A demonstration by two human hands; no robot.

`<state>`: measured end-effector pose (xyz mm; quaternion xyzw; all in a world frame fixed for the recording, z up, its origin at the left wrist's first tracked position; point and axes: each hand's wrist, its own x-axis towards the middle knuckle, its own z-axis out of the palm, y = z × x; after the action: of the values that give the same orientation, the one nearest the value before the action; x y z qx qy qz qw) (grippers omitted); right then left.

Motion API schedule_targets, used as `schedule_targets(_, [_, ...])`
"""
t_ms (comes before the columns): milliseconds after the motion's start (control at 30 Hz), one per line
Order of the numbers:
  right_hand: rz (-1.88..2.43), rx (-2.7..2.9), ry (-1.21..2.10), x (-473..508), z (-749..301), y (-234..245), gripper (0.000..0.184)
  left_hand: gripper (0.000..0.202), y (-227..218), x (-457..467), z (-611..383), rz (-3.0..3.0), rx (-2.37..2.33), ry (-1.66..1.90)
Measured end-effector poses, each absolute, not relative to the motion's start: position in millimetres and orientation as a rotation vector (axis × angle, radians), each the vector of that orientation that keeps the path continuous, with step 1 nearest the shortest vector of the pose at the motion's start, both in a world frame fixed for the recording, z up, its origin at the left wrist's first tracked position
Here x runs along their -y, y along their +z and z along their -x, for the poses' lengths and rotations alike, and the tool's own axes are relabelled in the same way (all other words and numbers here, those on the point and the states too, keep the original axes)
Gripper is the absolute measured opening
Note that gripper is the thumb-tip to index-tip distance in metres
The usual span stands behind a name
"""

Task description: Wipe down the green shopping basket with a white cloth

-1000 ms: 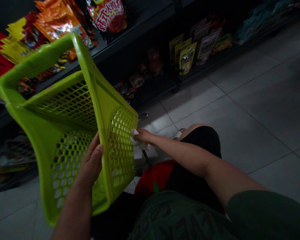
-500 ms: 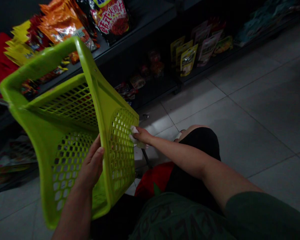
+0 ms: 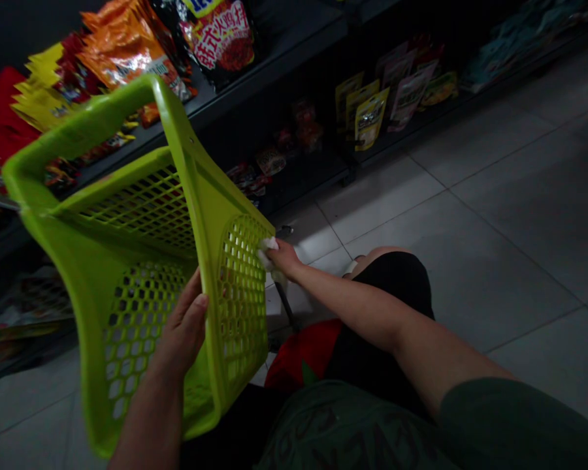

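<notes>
A lime-green plastic shopping basket (image 3: 203, 274) with perforated walls is tilted in front of me, its open side towards the left. My left hand (image 3: 189, 320) grips the basket's near rim, the thumb outside the opening and the fingers reaching in. My right hand (image 3: 283, 258) is closed on a crumpled white cloth or tissue (image 3: 267, 253), pressed against the holed side wall close to its far end. The basket looks empty inside. Part of the cloth hangs below my fingers.
Dark shelves (image 3: 294, 65) hold orange snack bags (image 3: 122, 52), a black noodle packet (image 3: 220, 32) and yellow pouches (image 3: 371, 117) lower down. Pale floor tiles (image 3: 470, 248) spread to the right. My knee (image 3: 396, 281) is bent beside my right forearm.
My right hand and the cloth have moved slightly up along the basket's side wall. The left hand keeps its hold, and the basket has barely shifted in view.
</notes>
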<state>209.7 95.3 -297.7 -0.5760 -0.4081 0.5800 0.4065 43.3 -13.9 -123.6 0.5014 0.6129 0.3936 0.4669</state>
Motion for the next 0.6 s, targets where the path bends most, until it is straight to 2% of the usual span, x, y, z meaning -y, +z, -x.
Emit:
schedule_targets(267, [1.456,1.047,1.539,-103.3,-224.9,-303.1,0.025,0.056,-127.5,24.7,-43.3,-1.257,-1.512,0.899])
schedule_targets(600, [1.483,1.064,1.536,-79.6,-236.2,-316.6,0.024,0.057,-130.5,34.2,-36.9,-1.31,-1.534,0.831])
